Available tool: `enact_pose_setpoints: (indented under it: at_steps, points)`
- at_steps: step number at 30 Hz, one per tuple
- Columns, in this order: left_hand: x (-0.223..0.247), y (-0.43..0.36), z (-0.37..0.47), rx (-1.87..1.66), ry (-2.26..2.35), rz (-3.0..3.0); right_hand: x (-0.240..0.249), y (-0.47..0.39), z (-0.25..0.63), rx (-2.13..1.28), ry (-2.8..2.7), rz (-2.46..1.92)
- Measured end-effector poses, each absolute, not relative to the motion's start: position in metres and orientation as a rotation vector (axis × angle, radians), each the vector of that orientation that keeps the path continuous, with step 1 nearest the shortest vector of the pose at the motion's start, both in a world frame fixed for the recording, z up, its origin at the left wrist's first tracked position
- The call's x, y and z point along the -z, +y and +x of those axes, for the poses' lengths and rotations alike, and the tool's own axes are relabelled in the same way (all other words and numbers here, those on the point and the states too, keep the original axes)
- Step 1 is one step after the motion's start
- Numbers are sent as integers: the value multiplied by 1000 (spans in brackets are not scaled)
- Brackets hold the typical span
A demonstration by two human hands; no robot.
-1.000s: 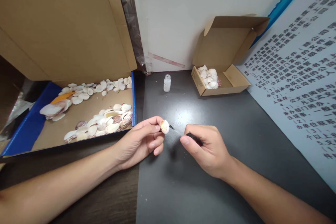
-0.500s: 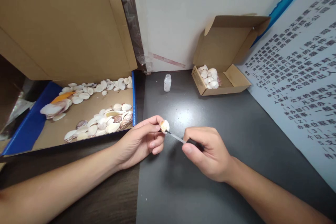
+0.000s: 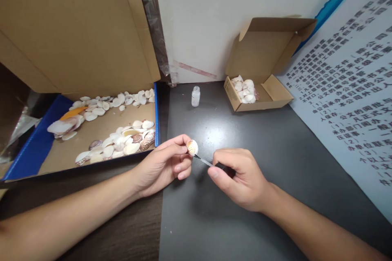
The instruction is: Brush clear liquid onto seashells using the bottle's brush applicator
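Observation:
My left hand [image 3: 167, 163] pinches a small white seashell [image 3: 192, 147] with brownish-yellow specks between thumb and fingers, above the dark table. In my right hand [image 3: 240, 177] is a small brush [image 3: 206, 161] with a black cap-like handle and a thin pale stem. Its dark tip meets the shell's lower edge. Beyond both hands stands a small uncapped glass bottle [image 3: 195, 96] with whitish contents, upright on the table.
A large blue-edged cardboard box [image 3: 156, 116] on the left holds many shells [image 3: 114, 144] in two groups. At the back right, a smaller open cardboard box [image 3: 260, 107] contains white shells [image 3: 245, 89]. A printed sheet [image 3: 352, 102] borders the right side.
My right hand and the brush have shifted slightly left, toward the shell. My left hand and the shell are almost where they were.

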State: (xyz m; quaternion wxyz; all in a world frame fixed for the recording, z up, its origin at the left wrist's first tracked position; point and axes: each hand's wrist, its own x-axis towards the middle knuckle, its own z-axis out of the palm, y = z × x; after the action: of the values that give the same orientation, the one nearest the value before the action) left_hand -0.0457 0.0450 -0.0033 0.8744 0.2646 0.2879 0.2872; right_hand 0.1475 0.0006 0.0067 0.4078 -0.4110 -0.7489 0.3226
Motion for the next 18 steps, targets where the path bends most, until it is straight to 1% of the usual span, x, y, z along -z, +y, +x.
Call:
enact_pose_setpoints:
  at_steps: [4, 9, 18]
  points:
    - [3, 45, -46, -600, 599, 558, -7, 1, 148, -782, -1878, -1073]
    - [3, 45, -46, -601, 600, 561, -5, 0, 148, -859, -1886, -971]
    - [3, 45, -45, -597, 614, 568, -7, 0, 149, -879, -1883, -975]
